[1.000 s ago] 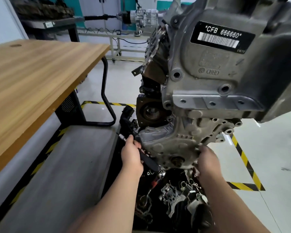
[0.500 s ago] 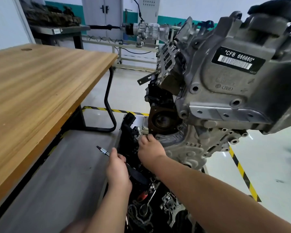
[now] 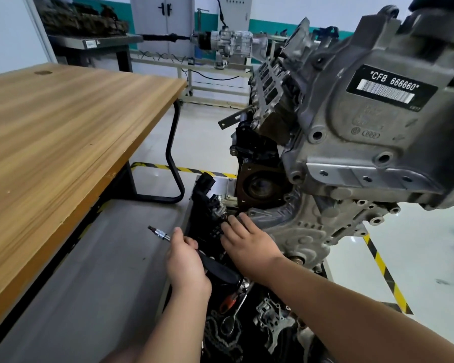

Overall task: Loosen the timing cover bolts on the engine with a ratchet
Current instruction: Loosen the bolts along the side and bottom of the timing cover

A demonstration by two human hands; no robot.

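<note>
Head cam looks down at both bare forearms reaching in toward the engine point(image 3: 351, 142), which hangs tilted on the right. The left hand point(image 3: 186, 260) sits left of the engine with its fingers curled tight round the ratchet point(image 3: 218, 268). The fat black handle sticks out toward the engine, and the thin chrome extension with a small bit pokes the other way, clear of any bolt.

The right hand point(image 3: 247, 242) lies on the lower left edge of the timing cover point(image 3: 299, 231), fingers stretched out and a little apart. The tips end in a dark gap there, so I honestly can't tell if they're on a bolt.

The cover is dull grey cast alloy, ribbed and lumpy, with bolt bosses round the rim. Higher on the engine there's a black label point(image 3: 391, 86) with white lettering and a barcode. Under the engine, a dark tray point(image 3: 247, 323) holds loose metal parts and a chain point(image 3: 220, 334).

Left of the engine there's a wood-grain tabletop point(image 3: 63, 132) on a black tube frame, with a grey mat point(image 3: 89, 271) beneath it. The floor is pale and glossy, with yellow-black hazard tape point(image 3: 383, 268).
</note>
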